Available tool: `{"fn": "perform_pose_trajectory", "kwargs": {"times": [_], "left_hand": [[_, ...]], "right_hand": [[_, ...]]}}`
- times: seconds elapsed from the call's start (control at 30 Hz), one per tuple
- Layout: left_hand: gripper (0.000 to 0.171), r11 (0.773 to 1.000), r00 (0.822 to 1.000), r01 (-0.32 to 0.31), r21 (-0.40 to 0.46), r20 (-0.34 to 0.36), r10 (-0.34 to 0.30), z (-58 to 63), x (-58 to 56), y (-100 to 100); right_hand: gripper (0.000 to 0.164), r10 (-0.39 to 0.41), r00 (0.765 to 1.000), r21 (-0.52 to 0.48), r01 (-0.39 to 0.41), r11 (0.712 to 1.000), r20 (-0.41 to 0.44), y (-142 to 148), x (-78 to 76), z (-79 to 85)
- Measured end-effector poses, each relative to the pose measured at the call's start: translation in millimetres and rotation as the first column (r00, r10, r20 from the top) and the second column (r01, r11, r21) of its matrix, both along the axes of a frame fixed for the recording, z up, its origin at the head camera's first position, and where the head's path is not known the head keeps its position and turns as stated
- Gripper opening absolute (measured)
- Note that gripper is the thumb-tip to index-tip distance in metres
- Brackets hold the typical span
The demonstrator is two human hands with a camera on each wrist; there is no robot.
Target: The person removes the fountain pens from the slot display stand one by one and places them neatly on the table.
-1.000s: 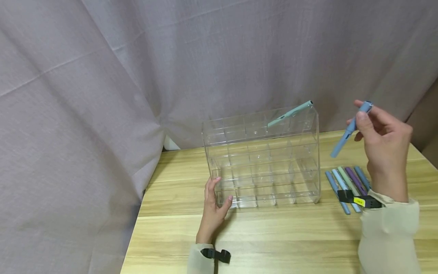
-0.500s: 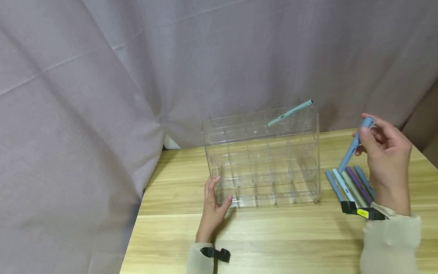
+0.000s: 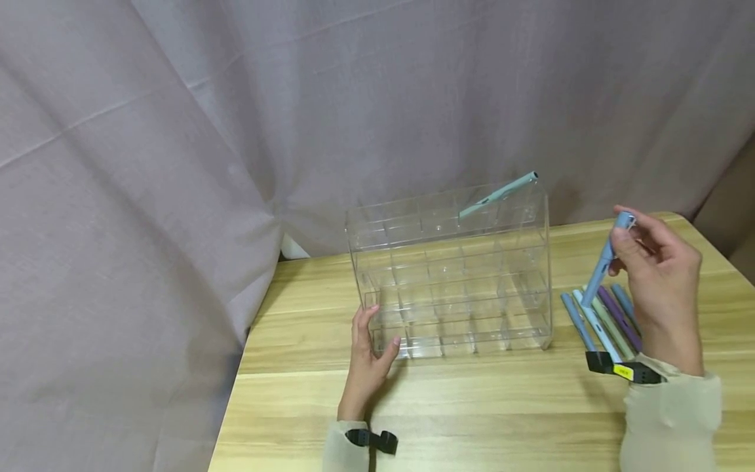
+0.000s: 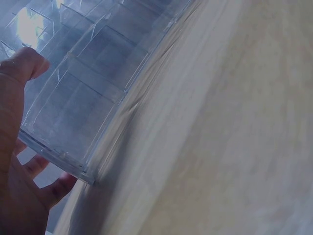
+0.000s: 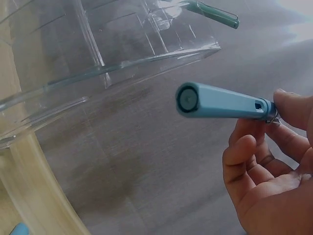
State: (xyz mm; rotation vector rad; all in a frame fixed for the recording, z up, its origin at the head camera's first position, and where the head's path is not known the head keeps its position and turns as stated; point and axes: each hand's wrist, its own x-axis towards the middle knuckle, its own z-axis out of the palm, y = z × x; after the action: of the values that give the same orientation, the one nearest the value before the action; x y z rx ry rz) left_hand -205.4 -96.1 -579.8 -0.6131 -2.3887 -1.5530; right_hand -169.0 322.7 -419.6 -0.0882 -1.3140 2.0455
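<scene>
My right hand (image 3: pixel 666 275) pinches a blue pen (image 3: pixel 603 262) near its capped upper end, between thumb and fingers. Tilted, the pen overlaps the row of pens on the table in the head view; the right wrist view shows the round lower end of the same pen (image 5: pixel 220 102). My left hand (image 3: pixel 368 367) grips the lower left corner of a clear stepped organizer (image 3: pixel 451 341) with several compartments. In the left wrist view its thumb (image 4: pixel 32 66) lies over the front and its fingers reach round the side. A mint green pen (image 3: pixel 498 195) leans in the organizer's top tier.
Right of the organizer lie several pens side by side: a blue pen (image 3: pixel 577 321), a light blue pen (image 3: pixel 601 334), a green pen (image 3: pixel 615 324), a purple pen (image 3: pixel 619 316) and a darker blue one, partly behind my right hand. A grey curtain (image 3: pixel 413 98) hangs behind the wooden table (image 3: pixel 472 419).
My right hand has come down with the blue pen, first moving slightly right, then back left, so the pen overlaps the row of pens. My left hand keeps its hold on the organizer.
</scene>
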Motion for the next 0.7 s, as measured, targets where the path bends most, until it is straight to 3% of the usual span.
{"fn": "perform_pose_trajectory", "kwargs": {"times": [0.33, 0.53, 0.7], "left_hand": [[0.073, 1.000, 1.000, -0.014, 0.026, 0.026, 0.013, -1.6, 7.1, -2], [0.071, 0.999, 1.000, -0.003, 0.034, 0.013, 0.002, 0.4, 5.3, 0], [0.071, 1.000, 1.000, -0.008, 0.024, 0.012, 0.008, 1.7, 2.2, 3]], "right_hand": [[0.040, -0.036, 0.998, 0.004, 0.036, 0.999, 0.056, 10, 4.5, -5.8], [0.041, -0.118, 0.993, -0.031, 0.119, 0.992, 0.029, 25, 4.0, -9.5], [0.037, -0.187, 0.978, -0.093, 0.196, 0.976, 0.097, 42, 5.3, -15.4]]}}
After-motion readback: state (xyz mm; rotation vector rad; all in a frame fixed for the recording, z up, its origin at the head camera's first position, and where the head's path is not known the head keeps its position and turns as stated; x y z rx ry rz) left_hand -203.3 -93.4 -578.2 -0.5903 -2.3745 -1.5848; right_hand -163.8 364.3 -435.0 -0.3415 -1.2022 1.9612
